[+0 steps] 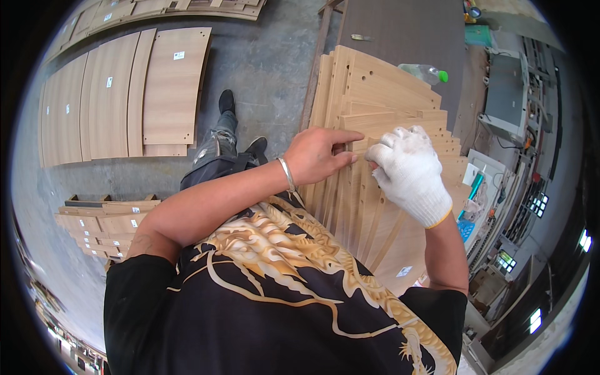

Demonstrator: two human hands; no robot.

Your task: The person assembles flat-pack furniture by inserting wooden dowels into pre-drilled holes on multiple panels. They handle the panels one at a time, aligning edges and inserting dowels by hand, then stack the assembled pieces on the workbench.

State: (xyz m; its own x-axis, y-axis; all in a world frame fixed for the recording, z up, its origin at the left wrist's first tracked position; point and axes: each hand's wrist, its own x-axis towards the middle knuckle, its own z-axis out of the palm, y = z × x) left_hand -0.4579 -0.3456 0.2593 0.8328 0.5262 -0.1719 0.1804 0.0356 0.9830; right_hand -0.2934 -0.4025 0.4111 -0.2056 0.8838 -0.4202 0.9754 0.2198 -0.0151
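Note:
A stack of light wood-grain panels (369, 94) with drilled holes leans fanned out in front of me. My bare left hand (319, 155), a metal bangle on its wrist, rests on the panel edges with the index finger stretched right along one edge. My right hand (409, 172) wears a white knit glove and pinches the top edge of a panel next to the left fingertips. Whether something small sits between the gloved fingers I cannot tell.
A clear plastic bottle with a green cap (425, 73) lies on a dark board (406, 31) behind the stack. More wood panels (125, 94) lie on the concrete floor at left, a smaller pile (106, 225) lower left. Machines and control boxes (509, 100) stand at right.

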